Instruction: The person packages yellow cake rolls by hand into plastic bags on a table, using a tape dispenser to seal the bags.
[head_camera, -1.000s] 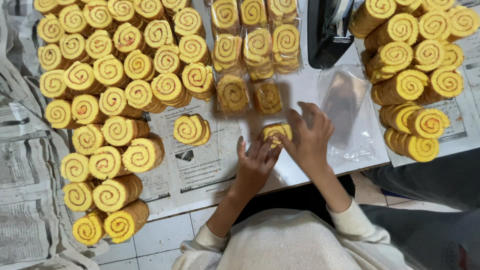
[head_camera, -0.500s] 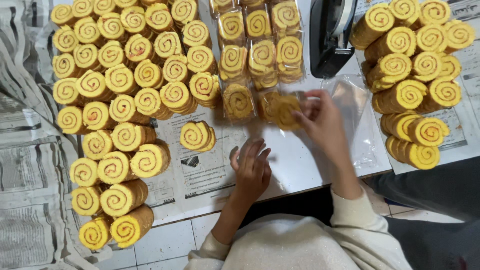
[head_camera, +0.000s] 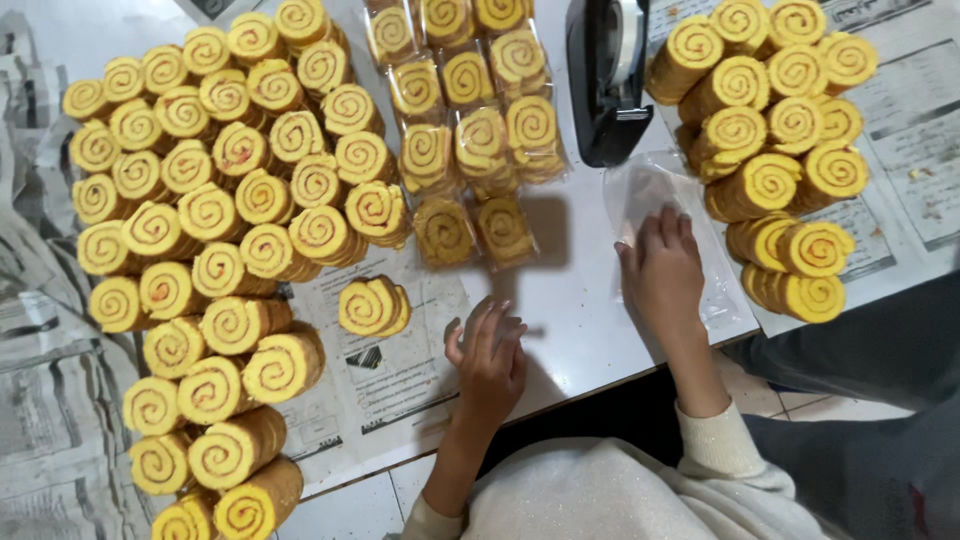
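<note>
My left hand (head_camera: 488, 358) hovers over the white table (head_camera: 570, 300) with fingers apart, holding nothing; a single yellow swirl roll slice (head_camera: 372, 306) lies just to its left. My right hand (head_camera: 664, 268) rests flat on a stack of clear plastic bags (head_camera: 650, 190), fingers spread. Between and above the hands sits a wrapped roll slice (head_camera: 505, 232) at the near end of a group of wrapped slices (head_camera: 470, 110).
A big pile of unwrapped roll slices (head_camera: 200, 250) covers newspaper on the left; another pile (head_camera: 780, 120) lies at the right. A black tape dispenser (head_camera: 605, 80) stands behind the bags. The table edge runs near my body.
My right hand carried a wrapped slice up to the wrapped group, let it go, and moved right onto the plastic bags. My left hand stayed near the table edge.
</note>
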